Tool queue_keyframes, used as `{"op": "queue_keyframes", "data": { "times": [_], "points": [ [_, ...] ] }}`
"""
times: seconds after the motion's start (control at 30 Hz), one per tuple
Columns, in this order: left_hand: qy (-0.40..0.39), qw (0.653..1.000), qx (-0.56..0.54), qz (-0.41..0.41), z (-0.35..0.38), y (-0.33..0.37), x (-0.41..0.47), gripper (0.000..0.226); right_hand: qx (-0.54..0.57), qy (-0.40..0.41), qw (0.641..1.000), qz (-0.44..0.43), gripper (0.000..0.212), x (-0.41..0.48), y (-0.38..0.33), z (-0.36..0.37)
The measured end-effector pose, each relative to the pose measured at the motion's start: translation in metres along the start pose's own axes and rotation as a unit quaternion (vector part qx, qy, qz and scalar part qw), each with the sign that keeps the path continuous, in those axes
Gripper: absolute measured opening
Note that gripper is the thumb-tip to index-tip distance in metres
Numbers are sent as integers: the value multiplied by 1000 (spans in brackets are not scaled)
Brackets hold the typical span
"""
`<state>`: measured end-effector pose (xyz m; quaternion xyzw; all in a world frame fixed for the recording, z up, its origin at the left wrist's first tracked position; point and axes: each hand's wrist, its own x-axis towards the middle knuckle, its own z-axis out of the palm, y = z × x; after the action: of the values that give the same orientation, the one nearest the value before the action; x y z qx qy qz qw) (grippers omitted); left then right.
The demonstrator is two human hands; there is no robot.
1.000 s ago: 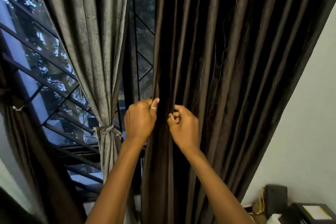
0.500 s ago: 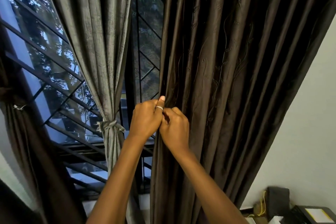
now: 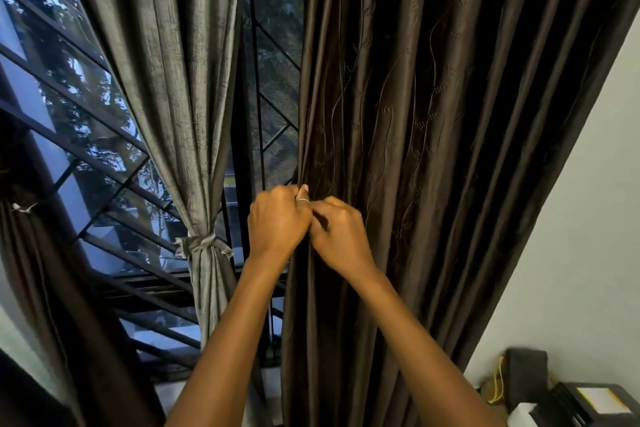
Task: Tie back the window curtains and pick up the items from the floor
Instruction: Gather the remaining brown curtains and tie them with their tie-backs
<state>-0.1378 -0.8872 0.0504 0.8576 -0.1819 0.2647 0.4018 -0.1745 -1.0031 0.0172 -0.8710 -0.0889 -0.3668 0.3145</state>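
Hands, left hand (image 3: 277, 218) and right hand (image 3: 337, 236), now touching, both pinching brown curtain (image 3: 415, 149) edge.

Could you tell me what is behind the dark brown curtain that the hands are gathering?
At the dark brown curtain's left edge a black window grille shows. The curtain hides everything else behind it.

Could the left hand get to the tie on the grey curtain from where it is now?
Probably yes: the left hand sits just right of the tie, nothing between them, though it is now shut on the brown curtain.
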Motion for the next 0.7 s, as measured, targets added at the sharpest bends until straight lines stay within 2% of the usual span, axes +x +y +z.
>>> {"op": "queue_keyframes", "data": {
  "times": [0.03, 0.1, 0.17, 0.2, 0.23, 0.3, 0.4, 0.5, 0.7],
  "points": [
    [1, 1000, 0, 2, 0, -2, 0, 49, 15, 13, 1000, 4, 24, -1, 2, -8],
    [4, 1000, -4, 7, -1, -5, 1, 49, 19, 130, 991, 35, 23, -6, 6, -26],
    [3, 1000, -3, 17, -1, -7, 1, 49, -20, 273, 956, 102, 25, -11, 12, -41],
    [0, 1000, -3, 22, -1, -8, 1, 49, -28, 311, 939, 142, 32, -10, 16, -48],
    [-2, 1000, -4, 26, 0, -8, 1, 49, -27, 314, 933, 176, 41, -8, 20, -54],
    [-8, 1000, -11, 28, 0, -8, 2, 49, -18, 254, 944, 208, 49, -1, 31, -62],
    [-2, 1000, -10, 14, -3, -13, 8, 54, -58, 210, 957, 189, 11, 4, 54, -78],
    [17, 1000, -2, -2, -15, -27, 17, 57, -115, 229, 944, 211, 23, 6, 79, -103],
    [2, 1000, 4, 10, -18, -38, 24, 56, -126, 204, 951, 198, 31, 6, 91, -114]
  ]
}}
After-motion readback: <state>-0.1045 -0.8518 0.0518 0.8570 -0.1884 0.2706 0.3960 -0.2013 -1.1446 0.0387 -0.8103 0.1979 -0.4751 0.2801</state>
